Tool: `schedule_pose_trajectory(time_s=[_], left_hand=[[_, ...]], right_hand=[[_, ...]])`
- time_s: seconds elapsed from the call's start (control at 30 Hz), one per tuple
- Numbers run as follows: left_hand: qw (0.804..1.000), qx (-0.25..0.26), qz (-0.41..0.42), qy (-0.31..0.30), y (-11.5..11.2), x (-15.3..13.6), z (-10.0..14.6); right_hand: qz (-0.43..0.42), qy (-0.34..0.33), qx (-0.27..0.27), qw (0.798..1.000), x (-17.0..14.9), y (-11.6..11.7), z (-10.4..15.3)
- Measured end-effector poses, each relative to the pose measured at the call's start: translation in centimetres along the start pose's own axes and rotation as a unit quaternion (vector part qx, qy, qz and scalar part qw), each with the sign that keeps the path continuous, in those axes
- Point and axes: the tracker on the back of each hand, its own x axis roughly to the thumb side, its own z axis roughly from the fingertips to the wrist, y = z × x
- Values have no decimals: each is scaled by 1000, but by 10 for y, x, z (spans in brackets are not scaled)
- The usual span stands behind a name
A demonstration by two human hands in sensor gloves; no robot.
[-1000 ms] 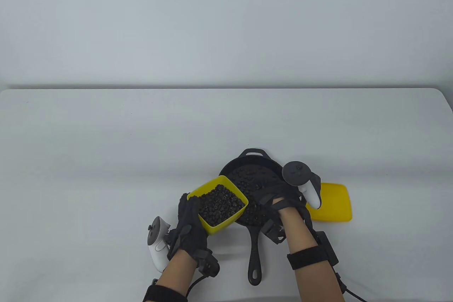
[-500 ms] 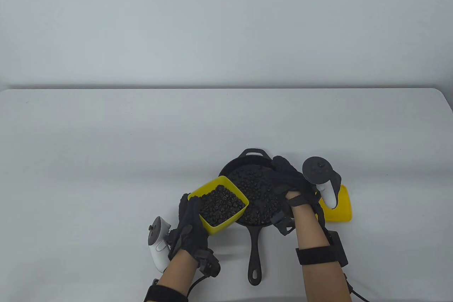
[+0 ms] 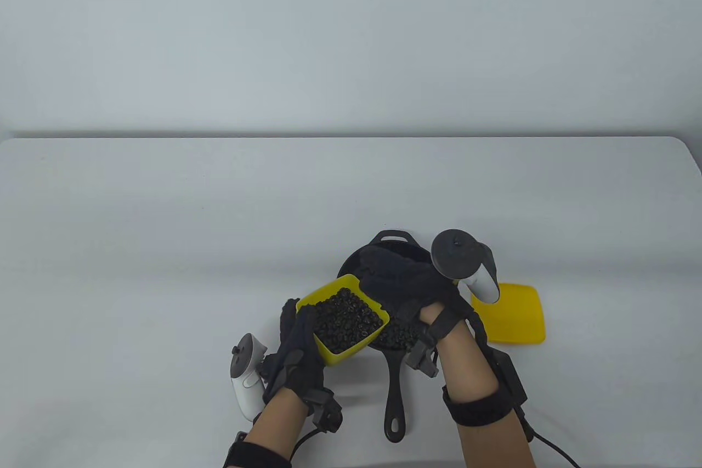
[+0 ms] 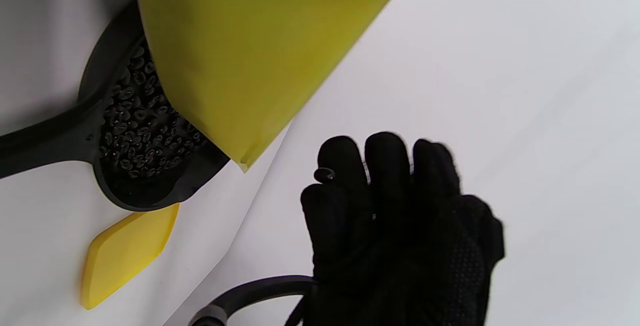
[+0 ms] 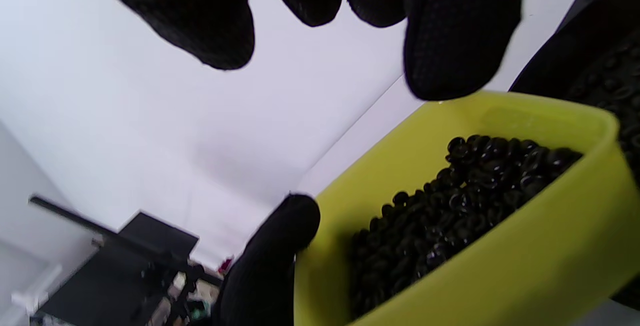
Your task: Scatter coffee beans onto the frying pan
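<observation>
Two knit-gloved hands: our left hand (image 3: 296,350) grips the square yellow plastic tub (image 3: 344,320) of glossy beans (image 3: 346,320); our right hand (image 3: 403,281), fingers loosely spread, hovers above the round cast-iron pan (image 3: 392,350).

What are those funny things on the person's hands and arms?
Both hands, left hand and right hand, wear black knitted gloves with dotted palms. A white-and-grey tracker with a round dark top is strapped to each hand. Black wristbands, small black boxes and black cables sit on bare forearms.
</observation>
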Motion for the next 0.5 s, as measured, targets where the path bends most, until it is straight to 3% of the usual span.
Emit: schedule_pose_trajectory(time_s=[0.13, 0.3, 0.5], left_hand=[[1000, -11, -28, -9, -5, 1, 4], [998, -18, -44, -36, -12, 5, 9], [995, -15, -89, -50, -16, 10, 12]], right_hand=[[102, 17, 54, 993, 13, 23, -10], [134, 70, 104, 983, 2, 43, -17], [135, 66, 141, 979, -9, 67, -21]])
